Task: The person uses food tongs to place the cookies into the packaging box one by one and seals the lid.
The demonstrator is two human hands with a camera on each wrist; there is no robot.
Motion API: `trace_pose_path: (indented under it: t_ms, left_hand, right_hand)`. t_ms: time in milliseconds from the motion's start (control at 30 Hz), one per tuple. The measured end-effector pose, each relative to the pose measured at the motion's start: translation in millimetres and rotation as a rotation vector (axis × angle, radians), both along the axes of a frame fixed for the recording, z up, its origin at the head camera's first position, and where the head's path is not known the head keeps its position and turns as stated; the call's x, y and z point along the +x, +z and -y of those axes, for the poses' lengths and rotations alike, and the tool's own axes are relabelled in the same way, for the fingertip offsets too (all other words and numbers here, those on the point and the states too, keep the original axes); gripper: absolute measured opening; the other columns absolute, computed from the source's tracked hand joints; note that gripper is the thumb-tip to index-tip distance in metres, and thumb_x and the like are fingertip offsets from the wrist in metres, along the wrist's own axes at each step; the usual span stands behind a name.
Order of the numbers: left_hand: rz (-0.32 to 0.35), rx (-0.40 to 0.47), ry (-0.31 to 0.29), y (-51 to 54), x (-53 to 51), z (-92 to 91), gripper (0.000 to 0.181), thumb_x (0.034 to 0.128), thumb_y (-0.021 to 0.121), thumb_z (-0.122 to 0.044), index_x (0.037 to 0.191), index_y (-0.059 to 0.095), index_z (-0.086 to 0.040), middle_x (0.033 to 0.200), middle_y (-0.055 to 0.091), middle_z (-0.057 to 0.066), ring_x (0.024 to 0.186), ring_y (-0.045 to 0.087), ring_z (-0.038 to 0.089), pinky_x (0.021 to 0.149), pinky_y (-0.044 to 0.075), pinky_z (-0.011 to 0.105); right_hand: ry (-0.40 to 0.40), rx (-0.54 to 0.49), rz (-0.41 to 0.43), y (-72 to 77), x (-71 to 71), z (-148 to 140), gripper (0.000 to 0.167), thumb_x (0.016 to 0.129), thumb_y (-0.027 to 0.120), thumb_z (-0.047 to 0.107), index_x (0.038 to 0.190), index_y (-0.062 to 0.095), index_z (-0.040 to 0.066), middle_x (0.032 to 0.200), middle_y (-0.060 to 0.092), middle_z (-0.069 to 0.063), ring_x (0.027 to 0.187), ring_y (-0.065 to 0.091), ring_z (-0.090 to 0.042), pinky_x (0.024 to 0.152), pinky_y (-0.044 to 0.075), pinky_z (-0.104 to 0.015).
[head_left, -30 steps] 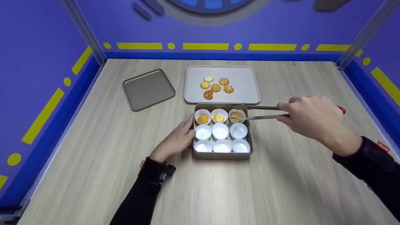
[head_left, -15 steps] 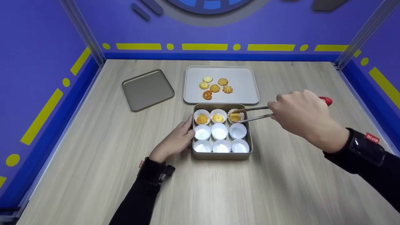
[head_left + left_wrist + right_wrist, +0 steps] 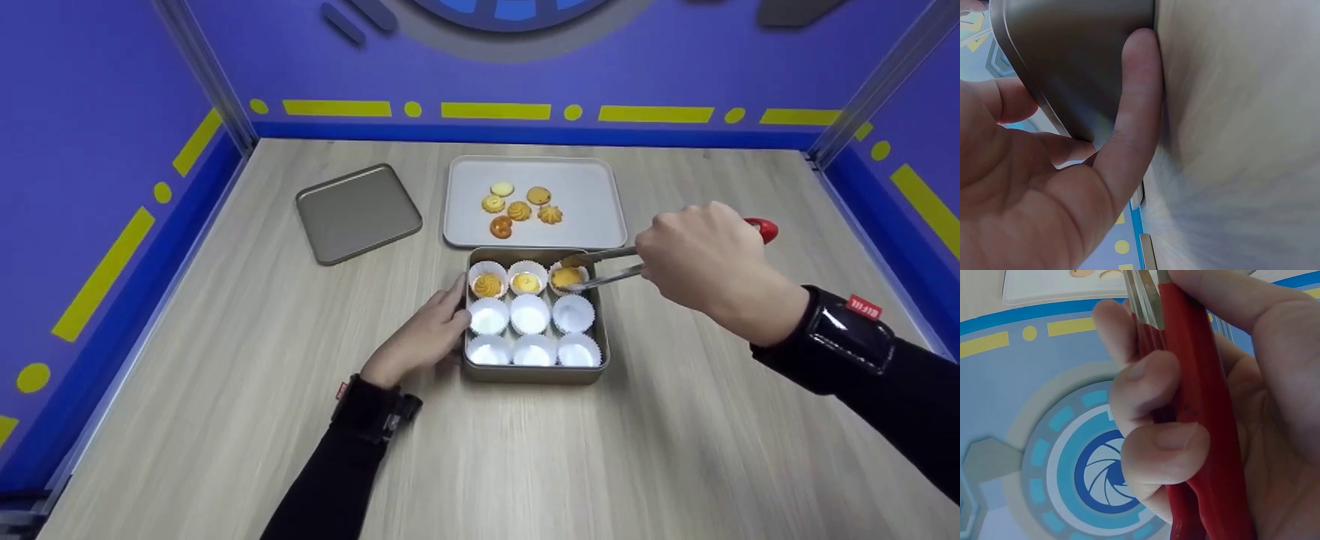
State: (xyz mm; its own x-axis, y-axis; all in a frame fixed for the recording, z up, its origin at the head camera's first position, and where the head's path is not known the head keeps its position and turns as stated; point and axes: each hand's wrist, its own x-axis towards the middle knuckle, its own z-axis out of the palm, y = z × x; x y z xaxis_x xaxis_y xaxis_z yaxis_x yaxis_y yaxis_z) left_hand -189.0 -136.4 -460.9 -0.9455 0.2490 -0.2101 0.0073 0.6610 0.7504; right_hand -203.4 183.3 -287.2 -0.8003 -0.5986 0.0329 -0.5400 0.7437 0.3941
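Fingers of the right hand (image 3: 705, 259) are wrapped round the red handles of the tongs (image 3: 1202, 382), whose tips reach over the tin's right edge to a cookie (image 3: 566, 277) in the far right corner cup; whether they pinch it is unclear. Left-hand fingers (image 3: 1139, 101) lie extended against the tin's left wall, the left hand (image 3: 420, 341) resting beside it. Inside the tin (image 3: 534, 375), nine paper cups (image 3: 574, 314) stand in three rows, a cookie in each cup along the far edge. Just beyond sits a white tray (image 3: 589, 202), near the counter's far edge, with six cookies (image 3: 519, 211) left of its middle. Toward the counter's far left corner lies a brown lid (image 3: 358, 214).
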Motion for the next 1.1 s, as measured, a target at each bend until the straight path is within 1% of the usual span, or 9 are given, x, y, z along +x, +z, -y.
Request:
trace_pose_path:
  t_ms: [67, 200, 300, 400, 467, 633, 833, 967, 1100]
  left_hand:
    - [-0.001, -0.002, 0.001, -0.7, 0.3, 0.9, 0.070, 0.1104, 0.038, -0.037, 0.172, 0.011, -0.020, 0.176, 0.021, 0.016, 0.160, 0.024, 0.036, 0.131, 0.021, 0.054]
    - [-0.012, 0.009, 0.001, -2.1, 1.5, 2.3, 0.070, 0.1101, 0.039, -0.035, 0.172, 0.012, -0.017, 0.174, 0.027, 0.016, 0.159, 0.028, 0.035, 0.131, 0.023, 0.052]
    - [-0.017, 0.019, -0.001, -2.9, 1.6, 1.7, 0.070, 0.1101, 0.039, -0.034, 0.172, 0.012, -0.016, 0.170, 0.033, 0.016, 0.156, 0.034, 0.033, 0.130, 0.026, 0.051]
    - [-0.019, 0.021, -0.005, -2.9, 1.2, -0.1, 0.070, 0.1101, 0.039, -0.034, 0.172, 0.012, -0.016, 0.168, 0.037, 0.016, 0.153, 0.038, 0.032, 0.129, 0.027, 0.051]
    - [-0.019, 0.023, -0.006, -2.3, 0.6, -1.5, 0.070, 0.1102, 0.040, -0.034, 0.172, 0.012, -0.016, 0.167, 0.038, 0.016, 0.151, 0.039, 0.032, 0.129, 0.028, 0.051]
    - [-0.011, 0.013, -0.015, 0.1, -0.5, -4.3, 0.071, 0.1104, 0.040, -0.035, 0.172, 0.011, -0.016, 0.168, 0.037, 0.014, 0.150, 0.040, 0.029, 0.129, 0.028, 0.050]
    - [-0.017, 0.008, -0.012, 0.2, -2.3, -4.5, 0.071, 0.1104, 0.040, -0.034, 0.172, 0.011, -0.016, 0.166, 0.039, 0.014, 0.145, 0.044, 0.028, 0.128, 0.031, 0.048]
    - [-0.018, -0.002, -0.009, -0.9, -2.0, -2.7, 0.071, 0.1100, 0.039, -0.034, 0.172, 0.011, -0.016, 0.168, 0.038, 0.014, 0.149, 0.041, 0.029, 0.129, 0.029, 0.049]
    - [-0.022, -0.003, -0.005, -1.0, -1.0, -1.1, 0.071, 0.1095, 0.040, -0.034, 0.172, 0.012, -0.015, 0.169, 0.036, 0.015, 0.153, 0.037, 0.030, 0.129, 0.028, 0.050]
  right_hand:
    - [-0.021, 0.014, 0.014, 2.6, -2.8, 6, 0.040, 0.090, 0.075, 0.012, 0.058, 0.051, 0.010, 0.055, 0.033, 0.000, 0.049, 0.035, -0.019, 0.042, 0.038, -0.035]
    - [-0.064, 0.065, 0.037, 8.4, -8.3, 21, 0.032, 0.090, 0.073, 0.013, 0.063, 0.057, 0.007, 0.056, 0.040, -0.002, 0.050, 0.040, -0.021, 0.044, 0.044, -0.037]
    - [-0.070, 0.114, 0.040, 11.0, -10.5, 29, 0.025, 0.088, 0.072, 0.010, 0.067, 0.060, 0.006, 0.057, 0.043, -0.003, 0.051, 0.042, -0.021, 0.045, 0.047, -0.037]
    - [-0.064, 0.134, 0.037, 11.8, -10.9, 32, 0.023, 0.087, 0.067, 0.003, 0.066, 0.059, 0.006, 0.057, 0.042, -0.003, 0.051, 0.041, -0.020, 0.044, 0.045, -0.036]
    - [-0.059, 0.125, 0.031, 11.8, -11.4, 30, 0.024, 0.086, 0.067, 0.003, 0.065, 0.058, 0.007, 0.056, 0.042, -0.003, 0.050, 0.041, -0.020, 0.044, 0.044, -0.036]
    - [-0.049, 0.106, 0.026, 11.6, -12.9, 21, 0.025, 0.087, 0.074, 0.012, 0.067, 0.061, 0.007, 0.056, 0.041, -0.002, 0.049, 0.042, -0.020, 0.044, 0.041, -0.034]
    - [-0.013, 0.074, 0.020, 10.4, -13.6, 8, 0.036, 0.088, 0.078, 0.018, 0.060, 0.056, 0.010, 0.055, 0.035, 0.000, 0.049, 0.034, -0.018, 0.042, 0.035, -0.033]
    - [0.011, 0.045, 0.029, 7.5, -12.2, 2, 0.041, 0.090, 0.080, 0.022, 0.059, 0.054, 0.013, 0.056, 0.036, 0.000, 0.049, 0.035, -0.018, 0.041, 0.037, -0.035]
    - [0.037, 0.017, 0.023, 3.3, -9.2, -2, 0.040, 0.089, 0.082, 0.022, 0.061, 0.055, 0.013, 0.056, 0.038, 0.000, 0.049, 0.037, -0.019, 0.040, 0.039, -0.037]
